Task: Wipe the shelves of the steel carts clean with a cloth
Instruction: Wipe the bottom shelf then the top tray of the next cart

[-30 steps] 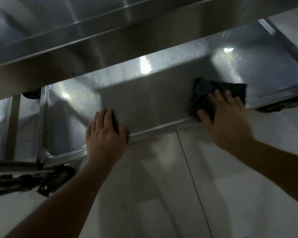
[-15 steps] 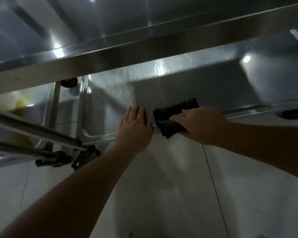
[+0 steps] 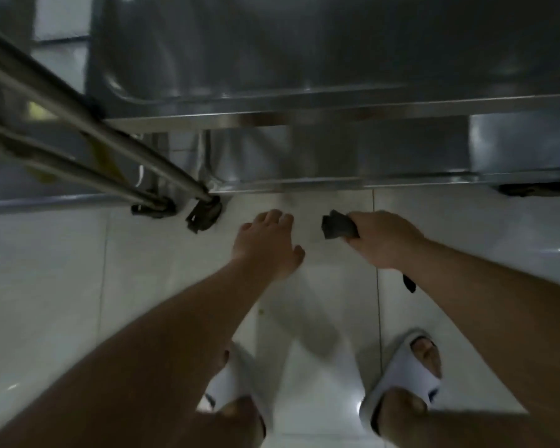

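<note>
A: Change since half a second back: both hands are coming off the lower shelf (image 3: 385,150), view is tilting down to the floor (image 3: 46,286). Before, the left palm was resting on the shelf's front edge and the right was pressing the cloth there.

B: Where is the cloth (image 3: 338,225) sitting now?

A: It's sitting in the right hand (image 3: 385,240), bunched up, dark, poking out of the fist toward the left hand. A small dark tail (image 3: 408,283) is hanging under the right wrist. Cloth is hanging over the floor tiles, just in front of the lower shelf's front rim, not touching it.

B: Right hand state?

A: Fingers are curling tight around the cloth, clamped on it.

B: Left hand (image 3: 267,242)?

A: It's holding nothing, fingers loosely spread apart, palm facing down, hovering over the floor beside the cloth with a small gap between them. Not touching the cart.

B: Cart layout?

A: Upper shelf (image 3: 304,101) is filling the top of the frame, lower one is showing beneath its front edge. A caster (image 3: 204,215) is sitting at the lower shelf's front left corner, near the left hand. Another wheel (image 3: 530,189) is showing near the right edge. Steel tubes (image 3: 78,124) are running diagonally in from the upper left, ending by the caster.

B: Anything else?

A: Feet in white slides (image 3: 404,373) are standing on the tiles at the bottom. Frame is blurring with motion.
</note>
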A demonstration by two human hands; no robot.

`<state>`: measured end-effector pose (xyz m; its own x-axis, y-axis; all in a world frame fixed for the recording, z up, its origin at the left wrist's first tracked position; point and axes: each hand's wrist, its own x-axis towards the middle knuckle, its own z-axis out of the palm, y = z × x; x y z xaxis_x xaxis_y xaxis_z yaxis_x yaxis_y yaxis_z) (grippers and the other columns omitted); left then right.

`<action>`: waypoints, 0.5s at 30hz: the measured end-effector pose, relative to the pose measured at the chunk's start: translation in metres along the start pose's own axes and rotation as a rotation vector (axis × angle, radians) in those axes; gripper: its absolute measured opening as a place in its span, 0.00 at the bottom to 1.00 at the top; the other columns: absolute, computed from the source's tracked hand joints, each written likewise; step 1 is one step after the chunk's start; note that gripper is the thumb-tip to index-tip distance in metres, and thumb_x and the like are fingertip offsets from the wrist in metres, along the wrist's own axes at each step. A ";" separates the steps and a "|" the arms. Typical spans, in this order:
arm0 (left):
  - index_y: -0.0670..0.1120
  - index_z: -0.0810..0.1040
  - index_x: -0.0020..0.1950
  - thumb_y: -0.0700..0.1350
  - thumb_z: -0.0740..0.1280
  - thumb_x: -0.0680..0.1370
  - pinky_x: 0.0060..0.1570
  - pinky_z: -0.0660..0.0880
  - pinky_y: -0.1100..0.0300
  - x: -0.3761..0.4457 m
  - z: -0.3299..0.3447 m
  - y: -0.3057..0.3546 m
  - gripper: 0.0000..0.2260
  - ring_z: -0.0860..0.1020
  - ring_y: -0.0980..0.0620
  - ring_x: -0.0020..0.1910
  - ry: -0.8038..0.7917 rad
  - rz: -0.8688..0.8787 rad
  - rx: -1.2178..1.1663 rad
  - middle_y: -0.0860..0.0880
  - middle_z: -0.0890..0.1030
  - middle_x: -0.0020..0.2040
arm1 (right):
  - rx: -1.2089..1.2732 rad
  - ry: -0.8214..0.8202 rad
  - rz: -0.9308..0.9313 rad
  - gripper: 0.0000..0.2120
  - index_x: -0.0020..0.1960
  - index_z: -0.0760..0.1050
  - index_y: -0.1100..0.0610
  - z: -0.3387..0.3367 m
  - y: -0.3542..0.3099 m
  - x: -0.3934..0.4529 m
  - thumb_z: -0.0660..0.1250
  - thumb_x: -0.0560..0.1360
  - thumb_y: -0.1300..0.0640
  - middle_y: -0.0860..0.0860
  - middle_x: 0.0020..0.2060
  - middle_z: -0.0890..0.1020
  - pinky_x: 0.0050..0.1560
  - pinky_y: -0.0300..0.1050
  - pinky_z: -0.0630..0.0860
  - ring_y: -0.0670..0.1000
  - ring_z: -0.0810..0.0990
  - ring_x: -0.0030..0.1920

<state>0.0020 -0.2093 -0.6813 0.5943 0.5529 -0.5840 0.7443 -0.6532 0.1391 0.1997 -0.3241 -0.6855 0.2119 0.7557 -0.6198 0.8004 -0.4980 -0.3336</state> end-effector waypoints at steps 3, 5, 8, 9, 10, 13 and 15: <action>0.50 0.64 0.81 0.62 0.62 0.81 0.67 0.71 0.45 -0.056 -0.028 -0.005 0.30 0.70 0.44 0.74 -0.080 -0.033 0.005 0.47 0.70 0.77 | 0.009 -0.078 0.021 0.06 0.52 0.73 0.49 -0.006 -0.027 -0.051 0.63 0.83 0.47 0.48 0.36 0.77 0.34 0.44 0.68 0.49 0.77 0.35; 0.50 0.66 0.80 0.61 0.62 0.82 0.66 0.72 0.46 -0.096 -0.053 -0.009 0.29 0.72 0.44 0.72 -0.108 -0.048 -0.017 0.47 0.72 0.75 | -0.016 -0.120 0.019 0.07 0.54 0.75 0.51 -0.021 -0.047 -0.086 0.64 0.83 0.48 0.48 0.36 0.77 0.35 0.44 0.70 0.49 0.76 0.35; 0.50 0.67 0.79 0.61 0.61 0.82 0.67 0.71 0.46 -0.158 -0.095 -0.013 0.28 0.72 0.45 0.72 -0.112 -0.079 -0.046 0.48 0.73 0.74 | -0.083 -0.130 -0.006 0.10 0.60 0.76 0.52 -0.055 -0.082 -0.137 0.64 0.83 0.47 0.46 0.36 0.74 0.37 0.45 0.70 0.49 0.75 0.37; 0.51 0.67 0.79 0.61 0.61 0.82 0.67 0.71 0.46 -0.179 -0.111 -0.015 0.28 0.72 0.44 0.72 -0.110 -0.095 -0.068 0.48 0.73 0.74 | -0.078 -0.130 -0.012 0.11 0.61 0.75 0.51 -0.070 -0.094 -0.153 0.63 0.84 0.46 0.46 0.36 0.74 0.37 0.45 0.69 0.50 0.75 0.37; 0.51 0.67 0.79 0.62 0.61 0.82 0.66 0.71 0.46 -0.201 -0.126 -0.017 0.28 0.72 0.44 0.71 -0.112 -0.116 -0.096 0.48 0.73 0.74 | -0.065 -0.146 -0.014 0.12 0.62 0.75 0.51 -0.086 -0.108 -0.169 0.63 0.84 0.46 0.47 0.37 0.75 0.37 0.45 0.69 0.51 0.76 0.38; 0.51 0.68 0.77 0.62 0.60 0.81 0.59 0.70 0.48 -0.263 -0.170 -0.020 0.27 0.74 0.45 0.67 -0.081 -0.190 -0.152 0.48 0.75 0.71 | -0.114 -0.237 -0.039 0.14 0.64 0.73 0.52 -0.135 -0.150 -0.211 0.61 0.84 0.45 0.52 0.44 0.80 0.39 0.45 0.70 0.52 0.77 0.40; 0.51 0.68 0.77 0.61 0.59 0.81 0.55 0.69 0.49 -0.301 -0.197 -0.022 0.27 0.74 0.45 0.65 -0.061 -0.253 -0.186 0.48 0.75 0.69 | -0.173 -0.224 -0.094 0.15 0.65 0.74 0.53 -0.164 -0.181 -0.238 0.61 0.84 0.45 0.53 0.47 0.82 0.39 0.44 0.69 0.51 0.76 0.41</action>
<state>-0.1329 -0.2598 -0.3514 0.3680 0.6500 -0.6649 0.9125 -0.3900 0.1237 0.0966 -0.3440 -0.3609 0.0183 0.6728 -0.7396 0.8986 -0.3354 -0.2828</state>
